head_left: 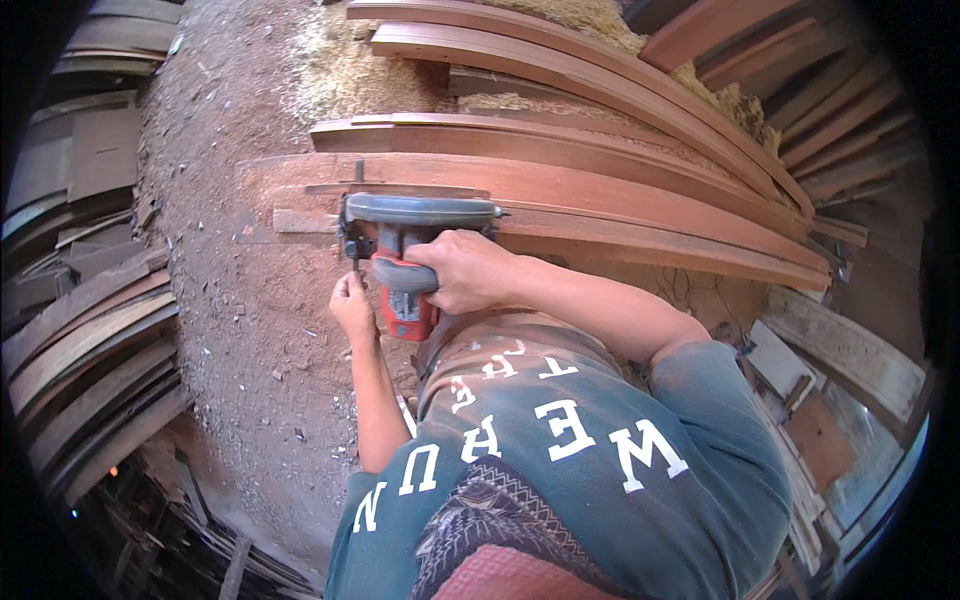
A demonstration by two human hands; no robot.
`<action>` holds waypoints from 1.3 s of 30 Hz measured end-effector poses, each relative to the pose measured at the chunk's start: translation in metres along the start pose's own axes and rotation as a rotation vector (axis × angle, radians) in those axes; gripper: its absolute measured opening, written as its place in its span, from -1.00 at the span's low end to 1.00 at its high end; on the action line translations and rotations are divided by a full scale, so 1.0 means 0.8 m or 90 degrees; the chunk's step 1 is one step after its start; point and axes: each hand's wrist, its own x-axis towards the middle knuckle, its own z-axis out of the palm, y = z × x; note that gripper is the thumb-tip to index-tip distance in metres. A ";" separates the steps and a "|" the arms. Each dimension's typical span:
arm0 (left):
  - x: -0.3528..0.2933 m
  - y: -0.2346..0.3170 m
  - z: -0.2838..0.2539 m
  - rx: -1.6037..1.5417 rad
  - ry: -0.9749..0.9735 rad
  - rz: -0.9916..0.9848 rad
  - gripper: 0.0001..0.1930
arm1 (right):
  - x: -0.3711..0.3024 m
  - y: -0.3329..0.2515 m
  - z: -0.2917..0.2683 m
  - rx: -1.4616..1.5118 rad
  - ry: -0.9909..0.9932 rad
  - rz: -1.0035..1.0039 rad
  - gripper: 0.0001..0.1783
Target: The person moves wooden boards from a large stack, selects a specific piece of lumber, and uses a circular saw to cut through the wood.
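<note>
A red and black circular saw [425,210] rests on a long reddish-brown board [600,232], its rounded grey guard facing away from me. My right hand [468,272] is wrapped round the saw's handle. Lower left of the saw, my left hand [352,302] pinches the near end of a thin metal guide bar [359,172], which crosses the front of the saw. Left of the saw, a short stretch of board end [303,221] shows under sawdust. The saw's blade is hidden beneath its guard.
More long reddish planks [560,75] lie beyond the saw, with pale wood shavings [345,75] around them. Stacked old boards [95,340] line the left side. Timber and panels [840,350] stand at the right. Sawdust and chips cover the dirt ground [250,370].
</note>
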 end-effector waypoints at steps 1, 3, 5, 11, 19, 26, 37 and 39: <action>0.000 0.001 -0.002 0.000 -0.002 0.002 -0.78 | 0.000 0.000 0.000 -0.001 0.009 -0.010 -0.75; 0.004 0.004 -0.004 -0.018 -0.008 0.000 -0.77 | 0.004 0.000 0.002 -0.003 0.018 -0.035 -0.79; 0.007 0.006 -0.005 -0.040 -0.010 -0.004 -0.76 | 0.007 0.001 0.005 -0.010 0.025 -0.035 -0.78; 0.018 0.003 -0.007 -0.042 -0.015 -0.017 -0.76 | 0.017 0.006 0.011 -0.014 0.039 -0.043 -0.78; 0.034 -0.001 -0.012 -0.034 -0.008 -0.023 -0.77 | 0.033 0.013 0.017 -0.033 0.037 -0.047 -0.76; 0.050 -0.009 -0.021 -0.045 -0.007 -0.026 -0.78 | 0.048 0.017 0.020 -0.013 0.048 -0.058 -0.75; 0.081 -0.019 -0.034 -0.057 -0.042 -0.036 -0.77 | 0.070 0.009 0.013 -0.012 0.053 -0.056 -0.73; 0.087 -0.020 -0.038 -0.085 -0.058 -0.044 -0.77 | 0.074 0.010 0.014 -0.016 0.059 -0.066 -0.74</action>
